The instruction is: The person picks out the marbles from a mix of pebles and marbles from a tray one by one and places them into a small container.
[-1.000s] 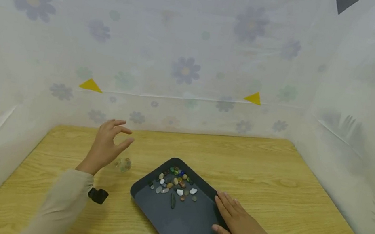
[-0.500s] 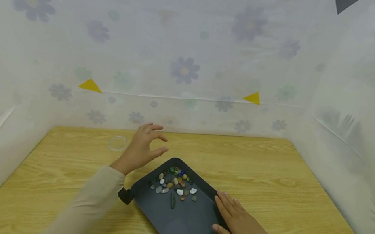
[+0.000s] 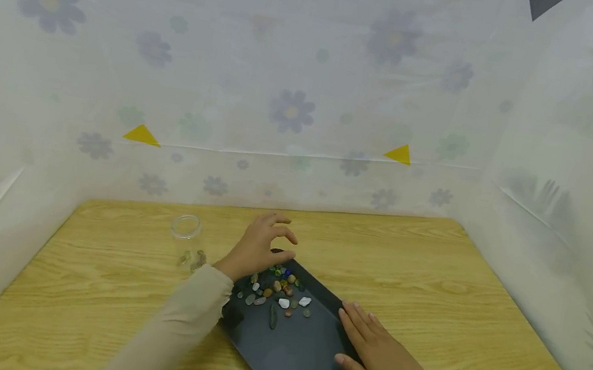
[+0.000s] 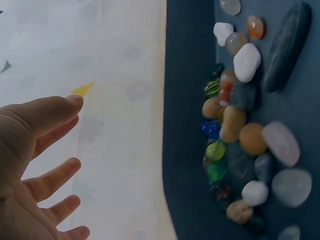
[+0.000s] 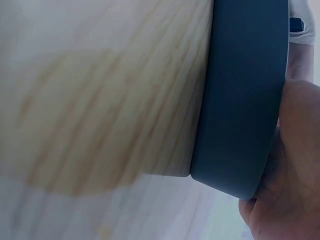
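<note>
A dark rectangular tray (image 3: 299,353) lies at an angle on the table. Toward its far end is a cluster of pebbles and glass marbles, including a white pebble (image 4: 247,62), a long dark stone (image 4: 287,47) and a green marble (image 4: 216,170). My left hand (image 3: 254,249) hovers above the tray's far left corner, thumb and fingers spread apart with nothing between them. With straight fingers, my right hand (image 3: 390,368) rests along the tray's right rim, its thumb over the inside. The right wrist view shows that hand against the tray's outer wall (image 5: 240,100).
Left of the tray stands a clear jar (image 3: 186,226) with a few stones (image 3: 193,259) low inside it, partly behind the left forearm. The wooden table (image 3: 485,318) is enclosed by pale flowered sheeting (image 3: 221,69) at the back and sides.
My left hand has moved right, from beside the clear jar to above the tray's far corner, which uncovers the jar. The right hand and the tray stay put.
</note>
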A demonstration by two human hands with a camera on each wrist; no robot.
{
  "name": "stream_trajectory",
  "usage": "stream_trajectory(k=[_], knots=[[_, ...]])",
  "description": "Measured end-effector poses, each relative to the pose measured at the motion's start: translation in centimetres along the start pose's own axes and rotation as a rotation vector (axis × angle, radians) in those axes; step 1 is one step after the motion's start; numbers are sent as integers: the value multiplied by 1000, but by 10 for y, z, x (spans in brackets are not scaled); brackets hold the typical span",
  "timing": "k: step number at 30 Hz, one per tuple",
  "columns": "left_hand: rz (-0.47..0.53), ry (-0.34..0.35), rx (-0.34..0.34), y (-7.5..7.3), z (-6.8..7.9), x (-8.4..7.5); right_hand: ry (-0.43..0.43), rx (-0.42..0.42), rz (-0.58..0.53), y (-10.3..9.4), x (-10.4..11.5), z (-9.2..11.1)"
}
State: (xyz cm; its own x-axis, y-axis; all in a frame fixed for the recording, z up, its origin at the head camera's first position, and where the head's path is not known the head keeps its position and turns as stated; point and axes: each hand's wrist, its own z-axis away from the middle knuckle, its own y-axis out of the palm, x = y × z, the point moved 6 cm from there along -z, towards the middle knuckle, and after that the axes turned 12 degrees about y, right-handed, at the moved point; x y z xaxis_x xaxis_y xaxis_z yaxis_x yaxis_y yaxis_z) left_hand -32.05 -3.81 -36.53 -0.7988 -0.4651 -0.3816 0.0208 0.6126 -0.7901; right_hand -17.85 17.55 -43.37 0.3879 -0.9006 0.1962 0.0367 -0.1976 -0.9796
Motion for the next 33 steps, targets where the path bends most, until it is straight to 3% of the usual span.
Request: stream_trajectory(k=[9,15,22,26,33], knots=[[-73,-1,139,33,1,4,0,-5,-3,2,1,-1],[-50,-2,204,49,8,8,-4,6,-14,4,2,-2],[27,-11,223,53,11,4,-13,-16,-8,1,3,-1],[-6,14,230,55,13,3,-20,-37,4,0,4,-1],[-62,-10,268,63,16,3,-16,-32,5,2,3,-2]])
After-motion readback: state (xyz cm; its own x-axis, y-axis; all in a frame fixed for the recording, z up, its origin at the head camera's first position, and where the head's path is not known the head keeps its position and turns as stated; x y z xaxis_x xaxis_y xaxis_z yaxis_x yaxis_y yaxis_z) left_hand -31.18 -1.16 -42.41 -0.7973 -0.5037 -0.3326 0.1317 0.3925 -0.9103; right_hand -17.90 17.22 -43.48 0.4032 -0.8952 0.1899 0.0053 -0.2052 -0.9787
